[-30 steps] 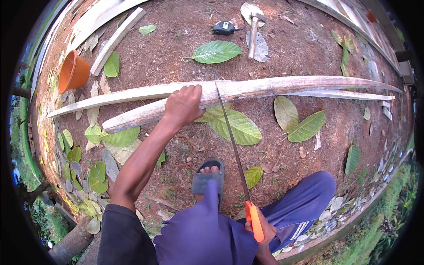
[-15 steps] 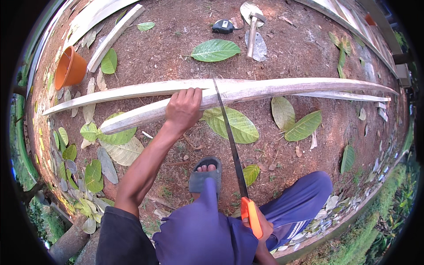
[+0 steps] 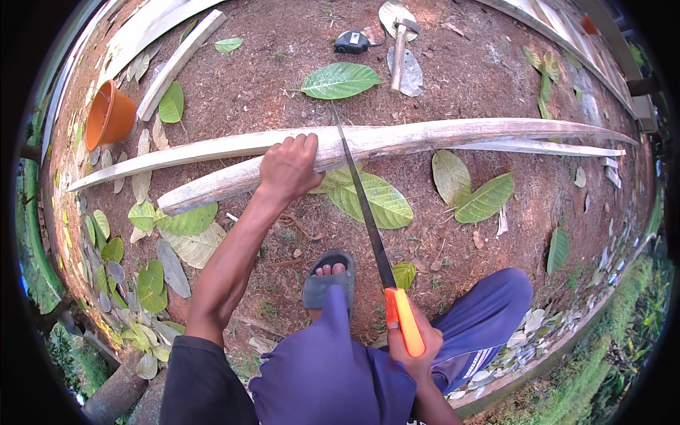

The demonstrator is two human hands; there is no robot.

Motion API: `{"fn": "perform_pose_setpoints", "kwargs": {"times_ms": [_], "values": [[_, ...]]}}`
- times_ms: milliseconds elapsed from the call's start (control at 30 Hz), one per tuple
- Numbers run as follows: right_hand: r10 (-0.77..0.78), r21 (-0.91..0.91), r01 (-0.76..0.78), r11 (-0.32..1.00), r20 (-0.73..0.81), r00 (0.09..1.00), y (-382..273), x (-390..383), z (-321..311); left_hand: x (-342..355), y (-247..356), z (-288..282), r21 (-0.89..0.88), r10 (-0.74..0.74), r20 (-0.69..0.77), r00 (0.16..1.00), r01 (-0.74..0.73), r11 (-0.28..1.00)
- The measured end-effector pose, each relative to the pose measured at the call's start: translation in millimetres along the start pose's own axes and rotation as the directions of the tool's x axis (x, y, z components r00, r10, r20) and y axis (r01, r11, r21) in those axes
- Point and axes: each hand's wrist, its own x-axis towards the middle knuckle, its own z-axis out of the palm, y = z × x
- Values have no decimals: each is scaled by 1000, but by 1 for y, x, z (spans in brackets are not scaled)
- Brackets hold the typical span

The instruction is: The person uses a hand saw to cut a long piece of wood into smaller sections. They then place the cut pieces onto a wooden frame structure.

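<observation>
Bare reddish dirt [image 3: 453,64] strewn with broad green leaves is where I'm working, no bench under anything. My left hand [image 3: 287,166] has its grip wrapped over the long pale wooden slat [image 3: 425,136], pinning it to the ground beside where the saw blade [image 3: 358,191] crosses it. My right hand [image 3: 414,347] is clenched around the orange saw handle [image 3: 405,320], down by my knee. The slat lies crosswise in front of me, touching a second thinner slat [image 3: 177,154] behind it. I'd judge it stiff but light and springy along its tapering right end, likely to chatter unless held close to the cut, as it is now. The blade looks thin and flexible. My sandalled foot [image 3: 329,280] sits just short of the slat. A large leaf [image 3: 375,198] lies under the blade. Further off rest a hammer [image 3: 400,42], a tape measure [image 3: 352,42] and an orange pot [image 3: 106,117], all well apart from the cut.
</observation>
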Motion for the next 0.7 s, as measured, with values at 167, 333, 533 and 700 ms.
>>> {"fn": "perform_pose_setpoints", "kwargs": {"times_ms": [167, 333, 533, 700], "values": [[59, 191, -49, 980, -47, 997, 11, 114, 55, 49, 3, -35, -79, -60, 426, 903, 103, 992], [-44, -12, 44, 999, -11, 999, 14, -2, 6, 41, -6, -33, -63, -91, 490, 867, 140, 988], [104, 292, -93, 952, -22, 994, -7, 82, 42, 44, 5, -38, -74, -94, 481, 871, 147, 986], [12, 222, 5, 975, -77, 997, 6, 96, 55, 37, 4, -43, -92, -66, 528, 847, 134, 987]]}}
